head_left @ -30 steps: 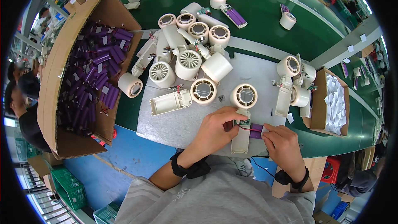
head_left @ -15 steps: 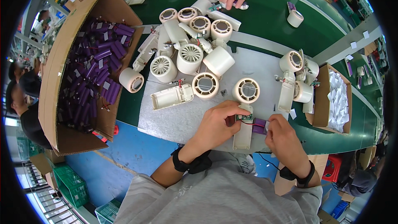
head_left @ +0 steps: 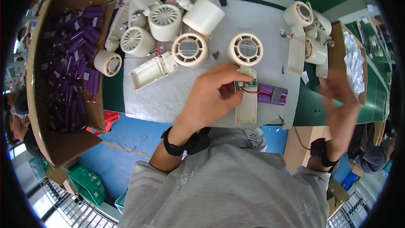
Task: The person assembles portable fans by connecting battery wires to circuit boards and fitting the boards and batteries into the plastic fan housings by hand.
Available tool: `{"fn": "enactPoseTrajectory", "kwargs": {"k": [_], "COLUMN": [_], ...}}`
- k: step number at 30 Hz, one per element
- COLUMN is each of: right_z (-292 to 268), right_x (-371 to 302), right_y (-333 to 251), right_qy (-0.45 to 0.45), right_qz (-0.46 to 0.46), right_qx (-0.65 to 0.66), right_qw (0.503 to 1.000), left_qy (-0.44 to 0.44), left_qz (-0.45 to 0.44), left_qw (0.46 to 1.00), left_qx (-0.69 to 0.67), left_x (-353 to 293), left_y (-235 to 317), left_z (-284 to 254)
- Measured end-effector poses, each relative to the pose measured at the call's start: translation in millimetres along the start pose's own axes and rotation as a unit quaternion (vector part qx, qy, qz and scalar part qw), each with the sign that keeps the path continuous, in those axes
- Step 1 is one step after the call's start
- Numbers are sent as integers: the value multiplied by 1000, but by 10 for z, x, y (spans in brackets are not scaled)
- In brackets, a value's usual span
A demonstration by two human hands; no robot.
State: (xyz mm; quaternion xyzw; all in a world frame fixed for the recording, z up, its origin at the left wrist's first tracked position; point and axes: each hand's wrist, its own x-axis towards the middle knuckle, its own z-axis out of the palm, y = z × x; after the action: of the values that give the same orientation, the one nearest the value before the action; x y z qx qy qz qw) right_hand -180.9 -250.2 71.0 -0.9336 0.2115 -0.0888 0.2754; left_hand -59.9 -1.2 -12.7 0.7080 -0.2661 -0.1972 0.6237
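Note:
My left hand (head_left: 213, 94) pinches a small green circuit board (head_left: 246, 85) between thumb and index finger, at the open handle shell (head_left: 246, 112) of a white handheld fan (head_left: 245, 50). The fan lies with its round head away from me. Red and dark wires lead from the board to a purple battery pack (head_left: 265, 94), which lies to the right of the handle and has a grey patch across it. My right hand (head_left: 341, 95) is smeared by motion beside the small carton (head_left: 335, 55) at the right; whether it holds anything does not show.
A large carton (head_left: 42, 82) of purple battery packs (head_left: 78, 65) stands at the left. Several fan bodies (head_left: 164, 21) crowd the far left of the grey mat (head_left: 152, 107), beside a loose handle shell (head_left: 154, 70). More fan parts (head_left: 297, 44) lie before the small carton of folded white papers (head_left: 353, 61).
My right hand has left the battery pack and moved right toward the small carton. The left hand keeps its pinch at the board. The view has shifted, and another person's hand is out of sight.

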Motion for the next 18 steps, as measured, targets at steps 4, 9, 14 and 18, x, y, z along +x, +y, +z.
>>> {"fn": "enactPoseTrajectory", "kwargs": {"k": [4,9,14,18], "right_z": [617,728,527,541], "right_x": [-9,123,255,240], "right_y": [-262,-199,-274,-193], "right_qy": [-139,-165,-340,-510], "right_qz": [-263,-300,-194,6], "right_qx": [-31,-49,93,272], "right_qw": [954,938,915,816], "left_qy": [-44,-17,-29,-31], "left_qz": [-11,-27,-61,-30], "left_qw": [999,999,998,997], "left_qx": [0,-14,7,57], "left_x": [12,-5,-29,25], "left_y": [-91,-125,-67,-45], "left_z": [-69,6,-42,-59]}}
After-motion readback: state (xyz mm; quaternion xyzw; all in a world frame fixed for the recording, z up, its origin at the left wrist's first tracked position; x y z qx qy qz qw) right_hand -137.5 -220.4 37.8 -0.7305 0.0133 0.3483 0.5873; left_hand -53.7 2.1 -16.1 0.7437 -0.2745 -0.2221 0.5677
